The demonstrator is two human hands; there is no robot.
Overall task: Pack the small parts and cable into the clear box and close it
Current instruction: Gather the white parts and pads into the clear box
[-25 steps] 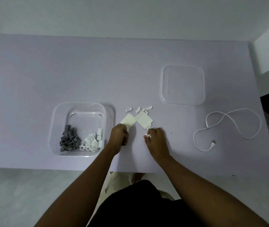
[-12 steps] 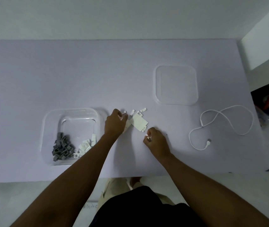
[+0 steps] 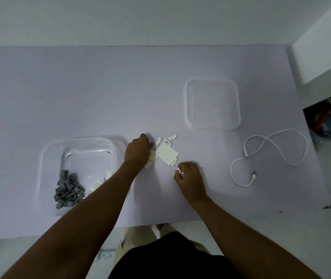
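The clear box (image 3: 80, 143) stands open at the left, with grey parts (image 3: 67, 188) and some white parts (image 3: 98, 182) in its near end. Just right of the box, my left hand (image 3: 138, 151) is closed over a small white piece beside a white square plate (image 3: 167, 153). A few small white clips (image 3: 169, 138) lie beyond the plate. My right hand (image 3: 188, 175) pinches small white parts (image 3: 180, 171) in its fingertips, nearer me than the plate. The white cable (image 3: 269, 154) lies looped at the right. The clear lid (image 3: 212, 104) lies flat at the far right.
The lavender table (image 3: 80, 87) ends at a near edge just below my forearms. A white wall corner (image 3: 325, 47) rises at the right, with dark clutter (image 3: 325, 119) on the floor under it.
My left hand has moved away from me to the far side of the white plates, beside the box. My right hand has drawn slightly back with small white parts in its fingertips.
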